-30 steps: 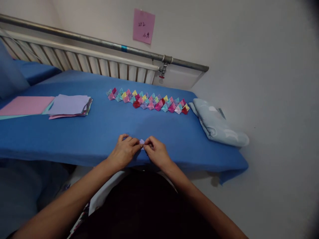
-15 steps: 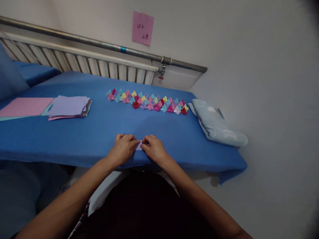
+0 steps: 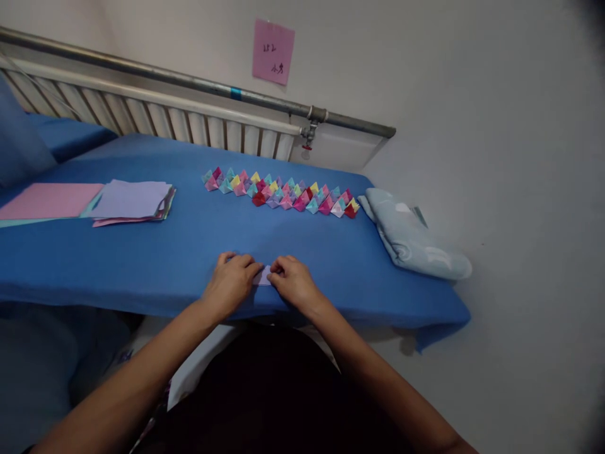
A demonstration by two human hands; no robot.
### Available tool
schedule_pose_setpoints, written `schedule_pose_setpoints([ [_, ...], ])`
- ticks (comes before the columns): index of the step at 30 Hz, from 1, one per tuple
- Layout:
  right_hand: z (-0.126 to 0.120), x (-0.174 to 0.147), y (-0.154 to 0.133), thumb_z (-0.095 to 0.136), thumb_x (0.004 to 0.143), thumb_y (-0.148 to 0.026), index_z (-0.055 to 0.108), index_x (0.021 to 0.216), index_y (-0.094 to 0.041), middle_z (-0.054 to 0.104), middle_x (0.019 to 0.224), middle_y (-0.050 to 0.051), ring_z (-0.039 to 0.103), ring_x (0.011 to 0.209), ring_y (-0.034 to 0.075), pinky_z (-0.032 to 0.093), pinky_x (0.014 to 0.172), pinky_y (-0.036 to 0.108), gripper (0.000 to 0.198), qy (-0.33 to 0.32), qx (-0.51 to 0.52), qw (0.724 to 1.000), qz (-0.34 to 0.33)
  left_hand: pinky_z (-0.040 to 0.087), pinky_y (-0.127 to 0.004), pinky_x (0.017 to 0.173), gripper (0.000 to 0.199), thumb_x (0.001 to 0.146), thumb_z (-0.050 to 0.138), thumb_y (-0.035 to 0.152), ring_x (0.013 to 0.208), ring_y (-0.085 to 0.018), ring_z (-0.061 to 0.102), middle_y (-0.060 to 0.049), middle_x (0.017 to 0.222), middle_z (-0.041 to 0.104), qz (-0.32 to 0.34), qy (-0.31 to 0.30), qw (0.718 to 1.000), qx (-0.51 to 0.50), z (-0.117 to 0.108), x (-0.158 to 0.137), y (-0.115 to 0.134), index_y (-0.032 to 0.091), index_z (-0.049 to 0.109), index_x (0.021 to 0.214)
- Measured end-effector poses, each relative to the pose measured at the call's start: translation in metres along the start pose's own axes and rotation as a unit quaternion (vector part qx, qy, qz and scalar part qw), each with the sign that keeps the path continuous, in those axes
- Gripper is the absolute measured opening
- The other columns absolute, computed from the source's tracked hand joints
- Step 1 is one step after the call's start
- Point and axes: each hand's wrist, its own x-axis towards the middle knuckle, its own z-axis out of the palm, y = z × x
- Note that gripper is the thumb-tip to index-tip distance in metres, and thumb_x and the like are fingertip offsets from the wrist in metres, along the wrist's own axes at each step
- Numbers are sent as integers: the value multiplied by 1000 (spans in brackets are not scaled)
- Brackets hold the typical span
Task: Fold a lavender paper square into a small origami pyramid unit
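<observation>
A paper stack (image 3: 130, 199) lies left, back from the front edge of the blue-draped counter (image 3: 189, 246). Near that edge, the left hand (image 3: 229, 280) partly covers a small lilac paper (image 3: 263, 277), its grip unclear; the right hand (image 3: 295, 284) pinches it. Rightmost, a folded blanket (image 3: 409, 230) lies by the wall (image 3: 520, 157).

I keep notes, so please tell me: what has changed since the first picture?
The left hand has shifted slightly left, and more of the small lavender paper shows between it and the right hand. The paper stack, folded pieces and pale cloth stayed put.

Dim light; soft shadow on blue cloth (image 3: 189, 239); right corners dark.
</observation>
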Motion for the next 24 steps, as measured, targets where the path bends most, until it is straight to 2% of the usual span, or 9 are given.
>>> schedule_pose_setpoints([
  [2,-1,-1,-1,62,74,-9,60,70,-19,57,71,-1,52,70,13,39,65,24,11,-1,1,1000,1,37,-42,89,35,89,44,8,87,-19,61,-5,97,68,13,14,1000,-14,-1,-3,-1,23,65,112],
  [6,-2,-1,-2,62,76,-11,59,69,-19,56,71,-1,51,68,13,39,65,24,11,-3,3,1000,6,35,-48,94,37,89,42,7,88,-19,62,-5,102,68,47,23,999,-11,-3,-15,0,26,65,110],
  [9,-3,-1,-3,63,75,-11,58,68,-19,55,71,-1,50,68,13,39,65,25,12,-8,1,1000,9,33,-50,98,40,88,39,4,90,-19,62,-7,106,67,76,36,996,-4,-5,-24,-1,24,62,115],
  [14,-5,-2,-5,63,75,-12,58,71,-18,55,74,-1,50,68,12,39,66,24,9,-22,2,1000,12,33,-51,99,36,88,41,6,93,-20,62,-9,107,66,122,51,991,20,-5,-29,-6,20,62,113],
  [18,-7,-1,-4,71,71,-18,60,78,-17,54,77,-2,47,65,10,38,64,23,12,-57,9,998,36,34,-51,99,36,88,41,7,91,-20,62,-9,107,66,126,44,990,37,-5,-29,-6,21,62,114],
  [24,-10,0,-6,74,70,-18,60,80,-17,51,78,-3,47,66,9,38,64,22,17,-77,28,995,53,34,-51,99,36,89,40,6,93,-21,62,-9,107,67,124,26,991,53,-9,-29,-3,20,62,115],
])
